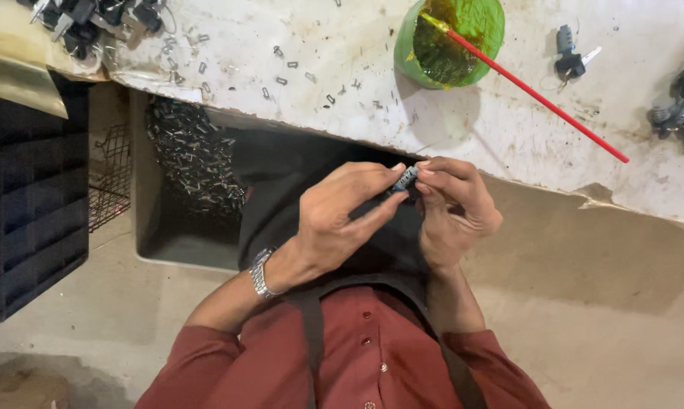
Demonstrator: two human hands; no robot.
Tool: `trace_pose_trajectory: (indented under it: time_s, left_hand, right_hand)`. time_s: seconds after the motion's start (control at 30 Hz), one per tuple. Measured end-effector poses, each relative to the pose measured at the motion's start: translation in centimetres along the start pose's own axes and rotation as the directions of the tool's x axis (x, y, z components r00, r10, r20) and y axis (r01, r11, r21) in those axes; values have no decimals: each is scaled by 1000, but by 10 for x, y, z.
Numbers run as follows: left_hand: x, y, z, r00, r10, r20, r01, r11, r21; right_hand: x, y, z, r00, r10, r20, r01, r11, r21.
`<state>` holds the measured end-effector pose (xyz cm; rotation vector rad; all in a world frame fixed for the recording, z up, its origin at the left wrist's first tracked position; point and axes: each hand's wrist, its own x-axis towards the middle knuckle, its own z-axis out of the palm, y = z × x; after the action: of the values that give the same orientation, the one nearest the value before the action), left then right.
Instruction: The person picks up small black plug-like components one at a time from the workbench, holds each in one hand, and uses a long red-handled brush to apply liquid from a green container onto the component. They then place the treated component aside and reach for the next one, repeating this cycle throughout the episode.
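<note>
A small metal lock cylinder [405,179] is pinched between the fingertips of both hands, just below the worktable edge. My left hand [334,220], with a metal watch on its wrist, grips it from the left with thumb and forefinger. From the right, my right hand [452,208] closes its fingers around the cylinder's other end. Both hands hover over my lap and a dark apron.
A worn white worktable [463,113] carries a green bowl [448,38] of greasy liquid with a red stick [539,95], a lock with keys [571,57], lock parts [683,110] at right, small metal clips [289,72]. A bin of small metal pieces [190,155] and black crates [31,204] stand at left.
</note>
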<state>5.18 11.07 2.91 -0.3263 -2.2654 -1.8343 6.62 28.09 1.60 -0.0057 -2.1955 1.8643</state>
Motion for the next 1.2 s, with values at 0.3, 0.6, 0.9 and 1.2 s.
trace_pose_trajectory:
  time_s: [0.3,0.6,0.9,1.2]
  left_hand:
    - [-3,-2,-5,980,197,-9,-194,973,121]
    - [10,-3,-16,996,23,-86,-20,999,37]
    - [26,-2,-28,987,5,-163,6,998,65]
    - [29,-8,-24,986,-13,-166,30,995,100]
  right_hand:
    - [-1,-3,-5,987,-136,85,152,961,-229]
    - [49,-5,-10,952,249,-178,-165,906,389]
    - [75,-22,-6,916,94,-389,12,965,263]
    - [13,-5,-39,876,382,-293,-173,817,550]
